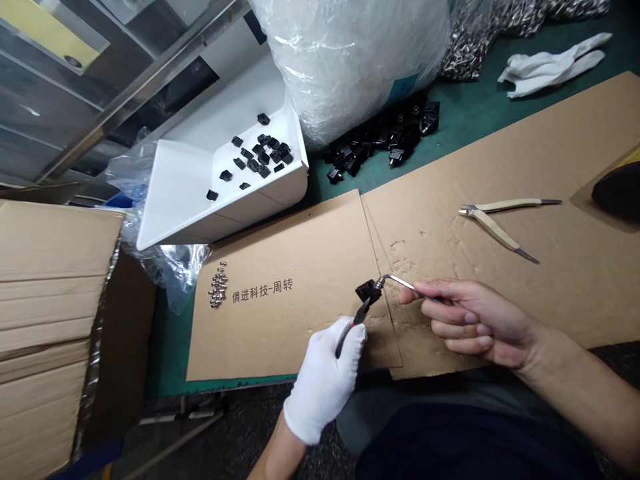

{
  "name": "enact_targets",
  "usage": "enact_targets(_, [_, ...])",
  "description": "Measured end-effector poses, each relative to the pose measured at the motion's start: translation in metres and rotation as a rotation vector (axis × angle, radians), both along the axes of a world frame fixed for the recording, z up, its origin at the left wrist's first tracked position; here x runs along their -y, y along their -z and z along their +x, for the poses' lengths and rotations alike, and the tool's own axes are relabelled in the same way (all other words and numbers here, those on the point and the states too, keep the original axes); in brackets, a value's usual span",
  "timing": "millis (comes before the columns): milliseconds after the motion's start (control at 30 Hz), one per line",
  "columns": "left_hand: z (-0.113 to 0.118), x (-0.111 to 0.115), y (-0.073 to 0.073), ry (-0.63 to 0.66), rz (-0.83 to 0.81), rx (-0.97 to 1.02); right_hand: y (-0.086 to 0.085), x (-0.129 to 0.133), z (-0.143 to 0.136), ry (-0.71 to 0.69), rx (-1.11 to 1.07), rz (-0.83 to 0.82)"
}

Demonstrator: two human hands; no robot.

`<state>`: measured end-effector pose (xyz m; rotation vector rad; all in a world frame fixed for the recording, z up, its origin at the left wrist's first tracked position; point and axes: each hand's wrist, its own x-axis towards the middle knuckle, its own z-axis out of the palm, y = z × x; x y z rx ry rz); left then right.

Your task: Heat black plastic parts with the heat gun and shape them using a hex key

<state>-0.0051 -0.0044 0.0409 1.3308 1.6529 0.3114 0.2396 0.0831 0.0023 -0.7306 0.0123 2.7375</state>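
the left hand [325,383], in a white cotton glove, is clenched around the handle of slim black pliers with a red band [353,327]; the plier tips grasp the small black plastic block [369,291], which sits just above the brown cardboard sheet [300,320] near its middle seam. the bare right hand [475,320] pinches a bent silver metal tool [400,283] between thumb and forefinger, its grip closed on the shaft, and the tool's curved end touches the right side of the black block.

left of the hands, on the same cardboard, a small cluster of short silver metal pins [217,287] lies beside printed dark characters. to the right, well apart from the hands, cream-handled tweezer-like cutters [500,220] lie open on a second cardboard sheet [550,167]. above the cardboard, on the green counter [475,113], a heap of loose black plastic parts [385,140] rests against a large clear plastic bag [350,60] of pale material. a white plastic chute tray [185,193] to the left holds more scattered black parts [260,157]. a pair of white gloves [550,63] lies at the top right, near a pile of shiny metal pieces [480,33]. a stack of brown cardboard boxes [50,320] fills the left edge.
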Motion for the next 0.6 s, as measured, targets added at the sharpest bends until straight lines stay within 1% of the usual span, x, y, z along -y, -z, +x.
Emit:
enact_targets(167, [-0.0009, 0.0018, 0.0012, -0.004, -0.005, 0.006, 0.0016, 0.0005, 0.0008, 0.015, -0.027, -0.001])
enact_targets(300, [-0.0013, 0.002, 0.0002, 0.003, 0.009, -0.005, 0.0015, 0.0017, 0.001, 0.001, -0.054, -0.032])
enact_targets(600, [-0.0009, 0.0021, -0.0033, 0.033, 0.063, -0.066, 0.0016, 0.0075, 0.0014, 0.016, -0.03, -0.025])
